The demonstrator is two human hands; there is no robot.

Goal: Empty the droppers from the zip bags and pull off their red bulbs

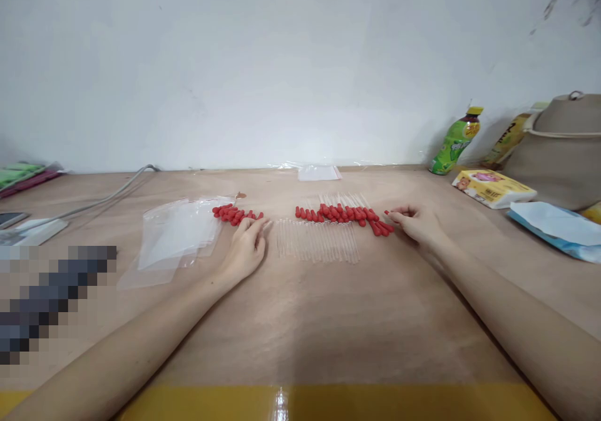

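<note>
Tubes (319, 241) lie beside red bulbs (338, 212) — right hand (416, 224) pinching one bulb (387, 212), left hand (246, 246) near others — grip unclear.

Hands (247, 246) flank red pieces (339, 213); right pinches one, left's grip unclear.

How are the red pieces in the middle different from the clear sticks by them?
The red pieces are opaque; the clear sticks are see-through. The red pieces are short with rounded ends; the clear sticks are longer and slimmer. Both lie grouped on the table.
</note>
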